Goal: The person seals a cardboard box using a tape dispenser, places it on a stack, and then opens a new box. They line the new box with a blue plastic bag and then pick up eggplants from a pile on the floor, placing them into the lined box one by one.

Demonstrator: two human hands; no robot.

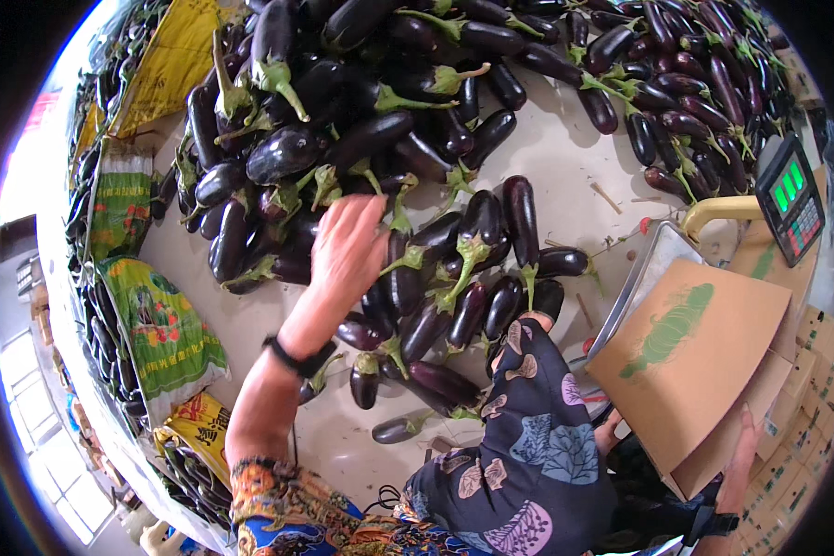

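My left hand (351, 240), with a black band at its wrist, is over a heap of glossy dark purple eggplants (285, 153) with green stems. Its back faces the camera; blur and the back of the hand hide whether its fingers grip an eggplant. More eggplants (469, 313) lie to its right on the pale floor. At the lower right, my right hand (745, 431) holds the side of an open cardboard box (688, 347) printed with a green vegetable. The box is tilted beside the metal tray (650, 267) of a scale; its inside is hidden.
A digital scale display (789, 198) stands at the right on a yellow post (719, 208). Another eggplant pile (702, 90) spreads at the upper right. Green printed sacks (167, 326) and a yellow sack (174, 62) lie at the left. Flattened or stacked cartons (806, 445) are at the right edge.
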